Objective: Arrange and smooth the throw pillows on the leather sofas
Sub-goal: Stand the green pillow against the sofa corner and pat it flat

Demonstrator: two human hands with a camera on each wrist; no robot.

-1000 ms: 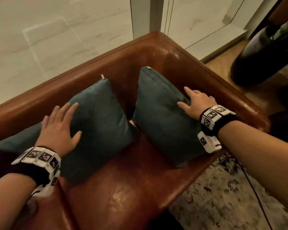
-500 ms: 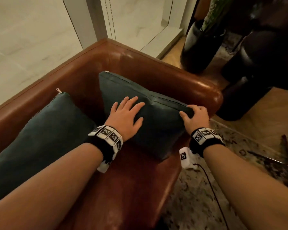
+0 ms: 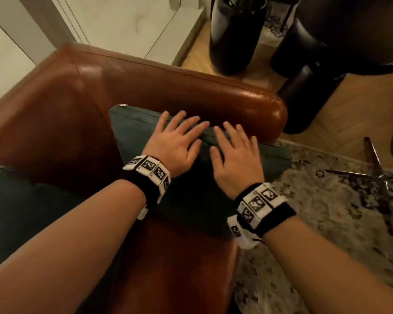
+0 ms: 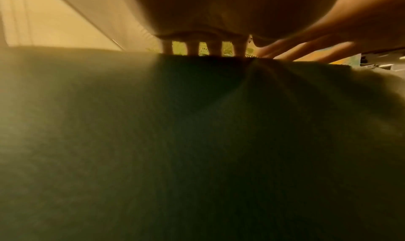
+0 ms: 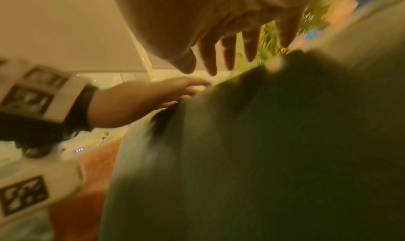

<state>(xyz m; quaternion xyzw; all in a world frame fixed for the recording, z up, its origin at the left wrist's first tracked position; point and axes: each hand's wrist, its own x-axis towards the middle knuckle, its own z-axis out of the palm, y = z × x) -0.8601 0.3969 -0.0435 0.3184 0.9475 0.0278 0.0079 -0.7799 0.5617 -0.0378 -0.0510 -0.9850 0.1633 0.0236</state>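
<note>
A dark green throw pillow leans against the right arm of the brown leather sofa. My left hand lies flat on its upper face with fingers spread. Beside it my right hand is also flat and spread; in the right wrist view its fingers hover just off the green fabric. The left wrist view is filled by the pillow, with my left fingers straight along its top edge. A second green pillow sits at the lower left.
A patterned rug lies right of the sofa. Dark round furniture bases stand on the wood floor beyond the sofa arm. A metal chair leg shows at far right. A pale wall and window frame are behind.
My right hand let go of the pillow's right corner and moved left to lie spread beside the left hand. The left hand slid up the pillow. The view swung right.
</note>
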